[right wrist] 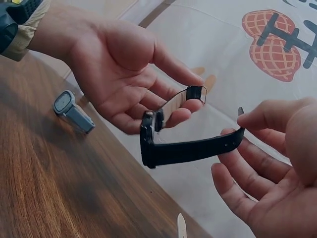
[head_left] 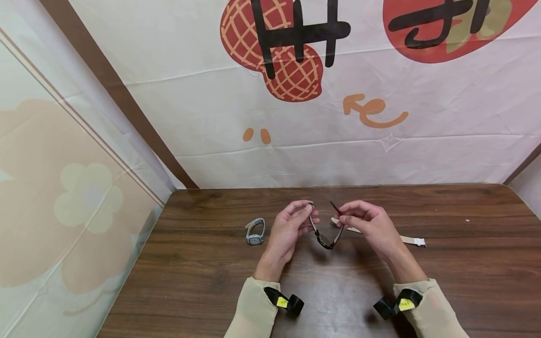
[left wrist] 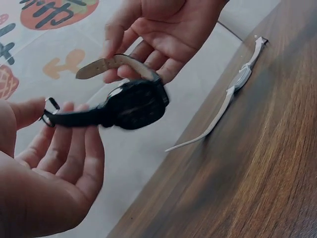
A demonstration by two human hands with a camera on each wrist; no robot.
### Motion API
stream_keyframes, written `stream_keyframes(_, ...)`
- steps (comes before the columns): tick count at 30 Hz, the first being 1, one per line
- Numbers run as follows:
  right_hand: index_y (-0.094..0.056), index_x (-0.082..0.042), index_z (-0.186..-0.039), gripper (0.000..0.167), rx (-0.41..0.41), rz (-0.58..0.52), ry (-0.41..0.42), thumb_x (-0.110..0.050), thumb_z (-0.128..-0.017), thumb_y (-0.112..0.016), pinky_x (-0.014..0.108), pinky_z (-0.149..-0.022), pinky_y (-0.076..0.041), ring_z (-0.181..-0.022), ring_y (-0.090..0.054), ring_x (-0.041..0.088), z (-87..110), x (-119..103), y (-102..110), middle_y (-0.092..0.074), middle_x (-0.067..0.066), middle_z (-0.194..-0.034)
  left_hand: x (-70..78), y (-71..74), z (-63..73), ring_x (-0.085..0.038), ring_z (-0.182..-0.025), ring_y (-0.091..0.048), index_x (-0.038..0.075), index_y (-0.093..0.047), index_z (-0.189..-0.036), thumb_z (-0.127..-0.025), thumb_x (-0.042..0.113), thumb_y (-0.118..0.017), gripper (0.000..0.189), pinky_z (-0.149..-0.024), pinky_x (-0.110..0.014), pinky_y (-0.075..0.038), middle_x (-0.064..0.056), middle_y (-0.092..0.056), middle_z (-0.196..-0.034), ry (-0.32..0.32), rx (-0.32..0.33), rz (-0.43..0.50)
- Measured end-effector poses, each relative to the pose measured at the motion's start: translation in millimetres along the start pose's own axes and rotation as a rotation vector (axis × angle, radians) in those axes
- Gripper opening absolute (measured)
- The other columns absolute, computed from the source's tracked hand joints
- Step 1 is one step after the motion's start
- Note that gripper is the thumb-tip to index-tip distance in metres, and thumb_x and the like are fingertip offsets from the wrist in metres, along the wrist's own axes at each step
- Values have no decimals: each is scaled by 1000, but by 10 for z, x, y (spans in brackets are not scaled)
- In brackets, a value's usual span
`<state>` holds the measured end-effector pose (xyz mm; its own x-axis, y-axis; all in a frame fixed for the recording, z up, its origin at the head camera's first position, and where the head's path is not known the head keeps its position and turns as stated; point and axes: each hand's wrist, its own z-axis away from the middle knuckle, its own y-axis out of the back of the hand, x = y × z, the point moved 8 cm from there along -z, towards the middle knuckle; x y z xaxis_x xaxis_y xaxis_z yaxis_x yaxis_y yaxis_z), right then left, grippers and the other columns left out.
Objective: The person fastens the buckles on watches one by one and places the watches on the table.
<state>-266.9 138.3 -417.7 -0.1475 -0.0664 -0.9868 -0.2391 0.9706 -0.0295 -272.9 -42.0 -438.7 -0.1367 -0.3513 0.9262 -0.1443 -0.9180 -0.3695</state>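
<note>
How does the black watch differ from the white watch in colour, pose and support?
The black watch is dark, with a tan strap lining; the white watch is pale.
The black watch is bent into a U; the white watch lies stretched out.
The black watch is held up between the left hand and right hand; the white watch rests on the table.
Both are unfastened.

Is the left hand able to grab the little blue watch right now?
Probably yes, but it is busy: the left hand pinches the buckle end of the black watch. If it let go, the way looks free, as the blue watch lies close beside it with nothing visible between.
</note>
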Motion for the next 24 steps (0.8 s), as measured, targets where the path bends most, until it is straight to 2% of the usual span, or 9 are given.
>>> stream_keyframes(3, -62, 11, -107, 19, -13, 18, 4, 0, -91, -67, 29, -75, -58, -79, -71, 12, 6, -18, -18, -75, 2, -89, -14, -1, -7, -12, -79, -68, 5, -62, -115, -99, 16, -61, 20, -74, -27, -53, 2, -68, -87, 8, 26, -13)
stream_keyframes(7, -62, 11, -107, 19, -50, 47, 11, 1, -92, -66, 28, -75, -58, -81, -71, 12, 7, -25, -61, -76, -1, -90, -33, -25, -4, -13, -80, -67, 7, -63, -114, -99, 16, -60, 18, -75, -28, -51, 1, -65, -88, 26, 26, -6)
stream_keyframes(12, -64, 10, -107, 20, -80, 112, 6, -1, -91, -68, 30, -77, -58, -82, -71, 13, 4, 2, -106, -74, 5, -91, -44, -82, 12, -13, -83, -67, 1, -59, -121, -99, 19, -62, 29, -77, -28, -49, 0, -64, -95, 48, 4, -9)
stream_keyframes(17, -65, 7, -108, 21, -90, 138, -4, -3, -90, -70, 29, -76, -57, -82, -70, 12, 2, 22, -139, -72, 13, -91, -57, -120, 21, -13, -84, -66, 3, -61, -121, -99, 20, -62, 28, -78, -28, -49, -2, -62, -99, 49, -9, -14)
stream_keyframes(24, -65, 7, -108, 20, -95, 144, 19, -2, -91, -69, 32, -76, -58, -83, -70, 13, -2, 18, -144, -73, 4, -90, -77, -147, 26, -11, -82, -66, 0, -60, -122, -98, 19, -62, 30, -77, -28, -50, 0, -63, -98, 50, -19, -11)
